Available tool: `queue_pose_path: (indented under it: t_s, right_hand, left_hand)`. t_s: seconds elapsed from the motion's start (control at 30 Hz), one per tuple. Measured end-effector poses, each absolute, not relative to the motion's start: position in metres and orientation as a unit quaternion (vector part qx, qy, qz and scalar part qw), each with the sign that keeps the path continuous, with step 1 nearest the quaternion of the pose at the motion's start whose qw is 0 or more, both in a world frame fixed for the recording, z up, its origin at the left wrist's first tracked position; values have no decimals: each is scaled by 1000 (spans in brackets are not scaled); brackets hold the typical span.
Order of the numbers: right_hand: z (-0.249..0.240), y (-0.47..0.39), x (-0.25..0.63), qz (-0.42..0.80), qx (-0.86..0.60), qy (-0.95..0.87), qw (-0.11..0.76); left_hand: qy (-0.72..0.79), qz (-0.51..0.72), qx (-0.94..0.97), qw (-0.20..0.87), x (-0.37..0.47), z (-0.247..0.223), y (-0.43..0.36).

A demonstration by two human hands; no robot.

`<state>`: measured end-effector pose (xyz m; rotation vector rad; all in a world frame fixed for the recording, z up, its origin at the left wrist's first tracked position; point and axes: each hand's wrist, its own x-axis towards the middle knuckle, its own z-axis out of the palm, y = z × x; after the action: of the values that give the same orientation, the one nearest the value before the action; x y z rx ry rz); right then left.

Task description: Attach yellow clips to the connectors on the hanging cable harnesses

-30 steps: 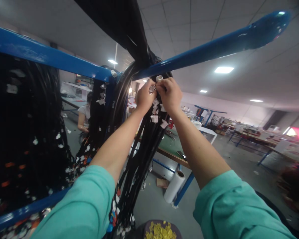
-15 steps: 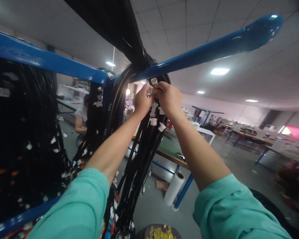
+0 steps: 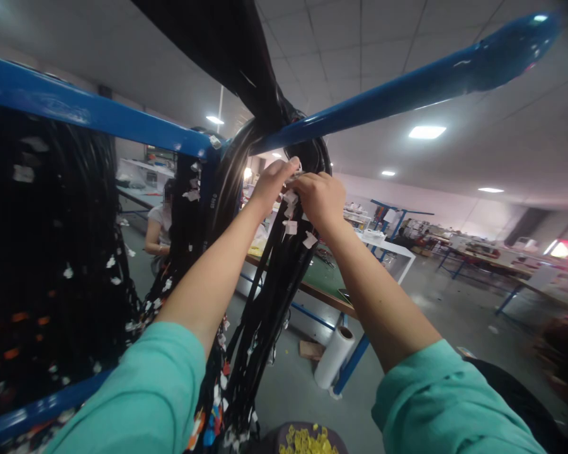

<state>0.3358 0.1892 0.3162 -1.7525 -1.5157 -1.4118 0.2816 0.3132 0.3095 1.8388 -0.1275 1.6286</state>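
Note:
A thick bundle of black cable harnesses hangs over a blue rack arm, with several white connectors dangling from it. Near the top of the bundle, just under the arm, both hands meet at a small white connector. My left hand pinches it, thumb pointing up. Beside it my right hand has its fingers curled in at the same spot, its back toward me. The fingers cover most of the connector, so its details are hidden.
More black harnesses hang at the left from a blue crossbar. Low in front stands a tub of yellow plastic pieces. Behind are a green-topped table, a white film roll and a seated person.
My left thumb has risen and points up at the connector, while my right fingers have curled lower beside it. The white connector seen above the hands is now mostly covered. The view has shifted slightly.

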Motion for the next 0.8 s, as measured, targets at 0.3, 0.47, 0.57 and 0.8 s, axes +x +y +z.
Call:
queue_pose_path:
  t_s: [0.3,0.47,0.57,0.8]
  right_hand:
    - [302,179,335,-511,-620,-548,233]
    - [300,176,334,-497,-625,-552,241]
    - [299,176,336,-481,-613,-567,265]
    - [280,160,354,-496,-480,-613,385]
  left_hand:
    - [-50,602,710,364,275,303,315]
    - [-49,599,712,363,277,297,319]
    - [-49,603,708,363,277,296,319]
    - [-61,609,693,380,277,294,319]
